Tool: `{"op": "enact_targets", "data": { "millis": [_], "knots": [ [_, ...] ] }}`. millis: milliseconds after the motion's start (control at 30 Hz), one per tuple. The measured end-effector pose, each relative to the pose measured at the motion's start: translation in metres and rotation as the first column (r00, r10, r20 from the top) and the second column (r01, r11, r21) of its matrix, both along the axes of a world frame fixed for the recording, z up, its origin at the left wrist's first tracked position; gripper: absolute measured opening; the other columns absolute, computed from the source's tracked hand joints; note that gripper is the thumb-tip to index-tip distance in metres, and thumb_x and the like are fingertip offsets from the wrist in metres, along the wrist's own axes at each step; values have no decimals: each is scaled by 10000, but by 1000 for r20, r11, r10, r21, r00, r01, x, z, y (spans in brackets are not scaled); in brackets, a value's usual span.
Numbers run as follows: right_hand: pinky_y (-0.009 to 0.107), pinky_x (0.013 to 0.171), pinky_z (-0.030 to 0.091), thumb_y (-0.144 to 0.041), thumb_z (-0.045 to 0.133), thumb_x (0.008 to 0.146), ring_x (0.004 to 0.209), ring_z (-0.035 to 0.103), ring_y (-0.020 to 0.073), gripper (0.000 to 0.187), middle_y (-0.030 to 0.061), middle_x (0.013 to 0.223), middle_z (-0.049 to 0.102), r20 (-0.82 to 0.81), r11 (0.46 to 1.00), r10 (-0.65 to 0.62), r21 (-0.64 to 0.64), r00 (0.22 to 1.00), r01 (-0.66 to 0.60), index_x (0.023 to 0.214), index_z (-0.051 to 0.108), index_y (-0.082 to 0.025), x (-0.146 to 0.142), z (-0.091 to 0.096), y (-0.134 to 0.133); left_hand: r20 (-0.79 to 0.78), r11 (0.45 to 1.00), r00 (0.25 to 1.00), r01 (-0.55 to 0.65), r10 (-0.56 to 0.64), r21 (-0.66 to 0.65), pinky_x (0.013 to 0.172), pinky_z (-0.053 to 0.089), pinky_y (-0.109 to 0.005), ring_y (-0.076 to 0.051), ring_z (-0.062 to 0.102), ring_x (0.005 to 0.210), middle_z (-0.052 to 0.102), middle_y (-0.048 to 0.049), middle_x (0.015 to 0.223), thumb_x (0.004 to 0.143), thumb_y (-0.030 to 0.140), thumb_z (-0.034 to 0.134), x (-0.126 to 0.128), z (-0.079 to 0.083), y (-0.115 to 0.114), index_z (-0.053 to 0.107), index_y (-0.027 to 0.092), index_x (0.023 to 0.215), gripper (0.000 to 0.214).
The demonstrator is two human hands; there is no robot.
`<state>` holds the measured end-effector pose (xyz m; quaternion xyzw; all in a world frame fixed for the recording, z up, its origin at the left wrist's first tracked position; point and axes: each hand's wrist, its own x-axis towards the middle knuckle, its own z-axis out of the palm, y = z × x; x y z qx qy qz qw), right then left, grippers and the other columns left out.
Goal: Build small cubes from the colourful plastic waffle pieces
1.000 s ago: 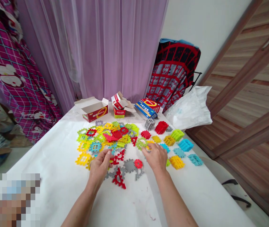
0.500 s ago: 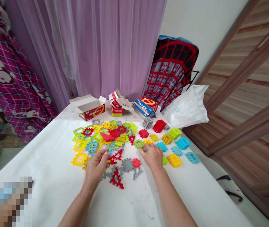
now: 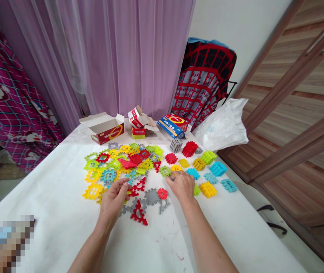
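Observation:
My left hand (image 3: 115, 199) hovers at the near edge of a mixed heap of plastic building blocks (image 3: 109, 175). Its fingers are curved and the thumb stands apart, with no piece visible in them. Close by lie red triangular blocks (image 3: 138, 213), a grey square block (image 3: 152, 196) and a small red gear-shaped piece (image 3: 162, 193). My right hand (image 3: 182, 184) is closed, fingertips bent down beside a green square block (image 3: 165, 171). Something greyish shows under those fingers, too hidden to name. Yellow blocks (image 3: 176, 168) and a blue block (image 3: 192, 173) lie just beyond the right hand.
Stacks of red (image 3: 190, 149), grey (image 3: 176, 145), green (image 3: 208, 157) and blue blocks (image 3: 218, 168) stand on the right. Opened cardboard boxes (image 3: 107, 132), a blue box (image 3: 171, 127) and a white plastic bag (image 3: 221, 125) line the far edge of the white table (image 3: 54, 212).
The whole view has shifted slightly to the left and up. The left hand's fingers have lifted and spread a little; the right hand remains beside the green square block.

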<state>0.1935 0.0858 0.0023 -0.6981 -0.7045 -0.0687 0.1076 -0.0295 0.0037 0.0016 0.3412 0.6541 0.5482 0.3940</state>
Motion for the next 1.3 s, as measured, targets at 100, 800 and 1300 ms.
{"op": "enact_targets", "data": {
  "millis": [100, 800, 1300],
  "knots": [
    [329, 749, 370, -360, 602, 836, 907, 645, 221, 222, 76, 957, 734, -15, 1000, 0, 8, 1000, 0, 941, 743, -225, 1, 4, -3, 16, 1000, 1000, -2, 2, -5, 433, 390, -238, -117, 553, 449, 713, -26, 716, 544, 761, 645, 1, 2, 0, 667, 171, 967, 726],
    [388, 774, 320, -184, 590, 807, 900, 528, 247, 201, 83, 934, 672, -16, 981, 168, 106, 986, -165, 842, 774, -255, -1, -5, -15, 15, 1000, 1000, 6, -6, 22, 417, 382, -228, -120, 562, 441, 720, -27, 693, 574, 714, 661, -1, -5, 1, 684, 172, 965, 669],
    [369, 787, 282, -203, 589, 813, 921, 515, 224, 199, 61, 951, 677, -22, 988, 152, 43, 988, -151, 845, 776, -261, -9, -4, -14, 22, 1000, 1000, 4, -5, 14, 419, 380, -231, -123, 563, 443, 724, -32, 685, 542, 723, 667, -1, -2, 1, 688, 167, 943, 686]
  ]
}}
